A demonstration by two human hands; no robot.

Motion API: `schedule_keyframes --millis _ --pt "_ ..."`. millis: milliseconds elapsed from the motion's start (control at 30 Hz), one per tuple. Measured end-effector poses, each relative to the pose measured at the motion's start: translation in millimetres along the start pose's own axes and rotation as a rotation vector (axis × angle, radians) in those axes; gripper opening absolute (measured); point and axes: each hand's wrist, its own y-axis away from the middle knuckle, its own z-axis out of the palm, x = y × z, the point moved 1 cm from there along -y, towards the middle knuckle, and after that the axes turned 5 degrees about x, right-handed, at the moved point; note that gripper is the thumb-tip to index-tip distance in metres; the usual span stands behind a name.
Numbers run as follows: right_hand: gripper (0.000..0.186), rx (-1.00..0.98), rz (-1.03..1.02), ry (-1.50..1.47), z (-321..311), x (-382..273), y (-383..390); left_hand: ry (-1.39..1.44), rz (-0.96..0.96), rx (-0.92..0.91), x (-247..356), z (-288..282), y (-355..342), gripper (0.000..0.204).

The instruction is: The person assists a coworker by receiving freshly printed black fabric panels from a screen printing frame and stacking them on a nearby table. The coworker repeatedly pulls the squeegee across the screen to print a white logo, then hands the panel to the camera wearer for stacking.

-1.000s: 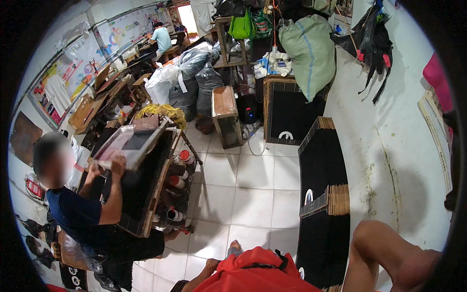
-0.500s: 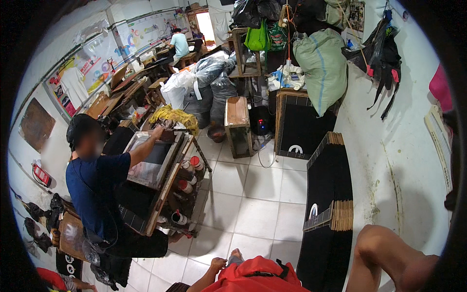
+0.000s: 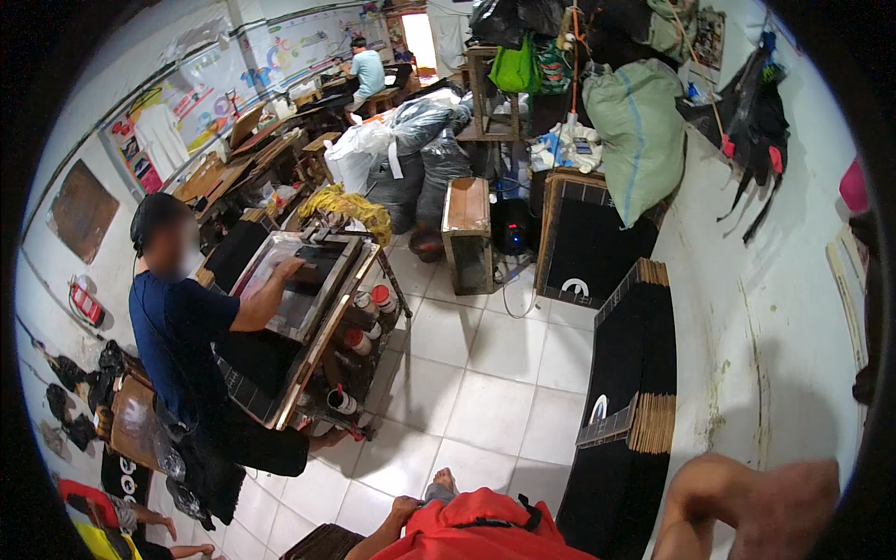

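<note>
My left hand is at my waist beside the red cloth of my clothing, fingers curled; what they hold, if anything, I cannot make out. My right arm is bent at the lower right, with its hand out of view. Closest to that arm, black panels with stacked edges stand along the wall. At the left, a co-worker in a dark blue T-shirt has a hand over a framed screen, which lies on a board on a metal rack.
Cans fill the rack's shelves. Sacks, bundles and a wooden box occupy the back. Another worker sits far off. People's legs show at lower left, near dark stacked boards. Tiled floor lies between.
The co-worker has lowered the framed screen onto the board, and their hand has moved from its top edge onto its middle. My view has shifted slightly. More people show at lower left.
</note>
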Motion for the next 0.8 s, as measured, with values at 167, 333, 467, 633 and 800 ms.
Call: schedule_keyframes --millis 167,333,467,633,800 --pt "0.014 0.112 1.230 0.115 52.7 4.9 188.8 0.451 -0.206 0.053 10.6 -8.7 7.3 0.026" --pt "0.022 -0.379 1.854 -0.034 109.6 -149.1 450.0 0.953 -0.741 0.158 15.3 -19.3 29.6 0.030" --pt "0.042 -1.115 1.820 -0.235 63.4 -346.4 577.4 0.118 -0.191 0.089 4.0 -27.3 28.5 0.035" --pt "0.030 -1.539 2.523 -0.009 21.4 -448.3 602.5 -0.110 -0.105 -0.085 -33.8 -32.2 -0.3 0.036" --pt "0.019 -1.015 2.834 0.162 71.0 -415.8 586.6 0.423 -0.332 -0.142 -82.8 -70.9 -43.4 0.036"
